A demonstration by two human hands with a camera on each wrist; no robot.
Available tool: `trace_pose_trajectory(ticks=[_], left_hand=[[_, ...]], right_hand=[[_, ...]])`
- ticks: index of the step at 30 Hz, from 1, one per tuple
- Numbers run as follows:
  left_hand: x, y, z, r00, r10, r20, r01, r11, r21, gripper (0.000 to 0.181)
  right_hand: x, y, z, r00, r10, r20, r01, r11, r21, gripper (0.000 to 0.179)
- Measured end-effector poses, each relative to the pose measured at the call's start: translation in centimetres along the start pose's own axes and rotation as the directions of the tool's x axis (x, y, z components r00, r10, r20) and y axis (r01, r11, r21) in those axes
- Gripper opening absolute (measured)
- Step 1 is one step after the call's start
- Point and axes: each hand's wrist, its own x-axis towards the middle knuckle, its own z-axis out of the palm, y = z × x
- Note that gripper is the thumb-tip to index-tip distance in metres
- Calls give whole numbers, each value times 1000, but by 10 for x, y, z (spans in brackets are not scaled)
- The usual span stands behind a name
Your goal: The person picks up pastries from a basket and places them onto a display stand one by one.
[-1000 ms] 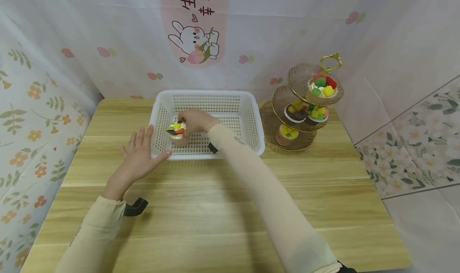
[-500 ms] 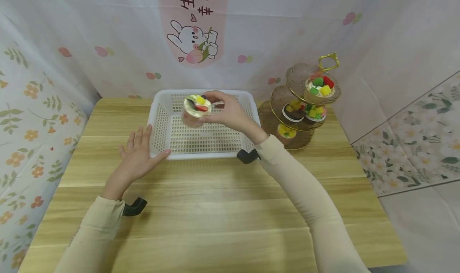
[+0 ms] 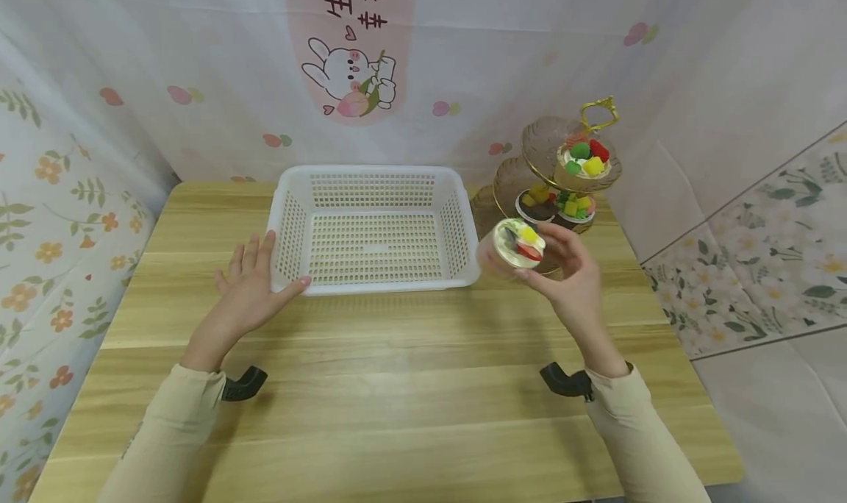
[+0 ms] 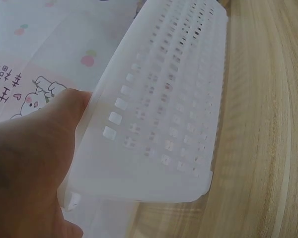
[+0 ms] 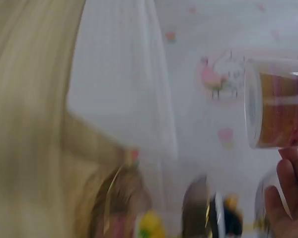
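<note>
In the head view my right hand (image 3: 572, 279) holds a clear dessert cup (image 3: 519, 245) up in the air, gripping its side with thumb and fingers. Cream, a yellow cube and red and dark fruit pieces top the cup. The right wrist view shows the cup (image 5: 280, 104) tilted on its side, with brown and pink layers. My left hand (image 3: 248, 290) rests against the front left corner of a white plastic basket (image 3: 377, 288), fingers spread and straight, thumb along the rim. In the left wrist view that hand (image 4: 35, 163) touches the basket's (image 4: 139, 173) edge.
A three-tier stand (image 3: 506, 176) with gold rims and a gold handle (image 3: 600, 113) is at the back right. A topped dessert (image 3: 584, 157) sits on its top tier, with two more (image 3: 534, 203) on the middle one. Beneath everything is a wooden table (image 3: 397, 400); curtains hang behind.
My right hand has lifted the dessert cup out of the basket and carried it right, to the front of the stand. The left hand has stayed at the basket corner.
</note>
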Motion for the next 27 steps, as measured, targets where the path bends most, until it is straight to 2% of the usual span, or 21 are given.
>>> trace_pose_trajectory(ticks=[2, 4, 9, 12, 17, 22, 27], left_hand=[[-1, 0, -1, 1000, 3, 1, -3, 1000, -5, 108], [-1, 0, -1, 1000, 4, 2, -4, 1000, -6, 108], [-1, 1, -1, 1000, 1, 0, -1, 1000, -7, 108], [-2, 1, -2, 1000, -1, 5, 1, 1000, -6, 108], [-2, 0, -1, 1000, 0, 12, 0, 1000, -21, 108], [-2, 0, 0, 1000, -1, 9, 1, 1000, -18, 107], [-3, 2, -1, 1000, -3, 9, 3, 1000, -13, 107]], right_hand=[[-12, 7, -14, 995, 26, -92, -26, 1000, 1, 63], [-21, 15, -26, 981, 73, -179, -74, 997, 0, 61], [-28, 41, -51, 920, 194, -341, -239, 966, -96, 54], [-27, 58, -62, 887, 224, -403, -302, 943, -141, 53], [-21, 83, -72, 855, 240, -459, -358, 915, -189, 55], [-11, 98, -77, 838, 258, -480, -390, 899, -198, 59], [-9, 102, -81, 857, 230, -461, -370, 898, -240, 59]])
